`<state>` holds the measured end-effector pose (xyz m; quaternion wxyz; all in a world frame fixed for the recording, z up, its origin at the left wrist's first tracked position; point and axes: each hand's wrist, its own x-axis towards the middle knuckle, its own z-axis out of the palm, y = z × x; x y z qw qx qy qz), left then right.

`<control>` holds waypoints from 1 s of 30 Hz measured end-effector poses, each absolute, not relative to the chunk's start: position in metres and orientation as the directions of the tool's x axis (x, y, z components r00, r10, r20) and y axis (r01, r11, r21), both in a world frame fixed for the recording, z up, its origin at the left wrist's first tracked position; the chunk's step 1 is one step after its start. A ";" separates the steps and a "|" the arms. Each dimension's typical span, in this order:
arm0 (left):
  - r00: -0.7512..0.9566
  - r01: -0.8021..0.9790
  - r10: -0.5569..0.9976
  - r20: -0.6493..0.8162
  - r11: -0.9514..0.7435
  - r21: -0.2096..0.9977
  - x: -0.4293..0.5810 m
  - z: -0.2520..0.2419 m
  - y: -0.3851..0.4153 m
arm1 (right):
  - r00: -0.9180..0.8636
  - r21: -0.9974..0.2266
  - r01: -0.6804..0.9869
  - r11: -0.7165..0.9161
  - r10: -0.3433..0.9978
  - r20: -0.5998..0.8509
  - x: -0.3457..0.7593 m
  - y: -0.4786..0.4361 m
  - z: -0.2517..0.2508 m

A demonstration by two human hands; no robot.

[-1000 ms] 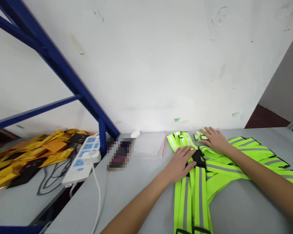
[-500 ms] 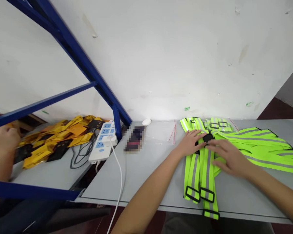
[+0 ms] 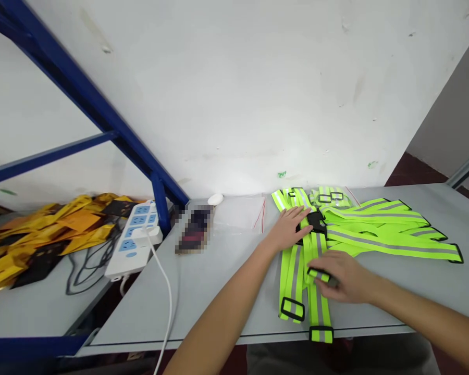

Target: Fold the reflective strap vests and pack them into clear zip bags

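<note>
A neon yellow reflective strap vest [image 3: 375,234] with grey stripes and black buckles lies spread on the grey table [image 3: 226,291]. My left hand [image 3: 288,229] rests flat and open on its upper straps, beside the black centre patch. My right hand [image 3: 338,281] is closed in a pinch on one of the two straps [image 3: 297,281] that run down toward the table's front edge. A second folded vest in a clear bag [image 3: 330,197] lies by the wall.
An empty clear zip bag [image 3: 240,216], a small white oval object [image 3: 215,199] and a phone [image 3: 194,234] lie left of the vest. A white power strip [image 3: 135,239] with a cable, yellow packets [image 3: 42,234] and a blue metal rack [image 3: 101,125] stand further left.
My right hand has come down from the vest's top near the wall to the lower straps and closed on one. The left hand has stayed on the upper straps.
</note>
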<state>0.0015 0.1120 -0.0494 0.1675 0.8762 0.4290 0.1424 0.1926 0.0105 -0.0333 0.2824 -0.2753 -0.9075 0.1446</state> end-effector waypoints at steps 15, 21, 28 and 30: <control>0.748 0.457 0.621 0.235 -0.739 0.495 0.008 -0.018 0.071 | -0.082 -0.977 0.155 0.148 0.987 0.137 0.208 0.104 -0.015; 0.752 0.370 0.603 0.265 -0.719 0.588 0.009 -0.017 0.070 | -0.224 -0.853 0.461 0.244 0.962 0.155 0.215 0.099 -0.027; 0.600 0.290 0.730 0.326 -0.579 0.762 0.012 -0.022 0.072 | -0.179 -0.828 0.510 0.234 0.970 0.165 0.217 0.097 -0.017; 0.458 0.334 0.841 0.288 -0.463 0.821 0.011 -0.025 0.077 | -0.209 -0.897 0.393 0.203 0.970 0.128 0.218 0.093 -0.011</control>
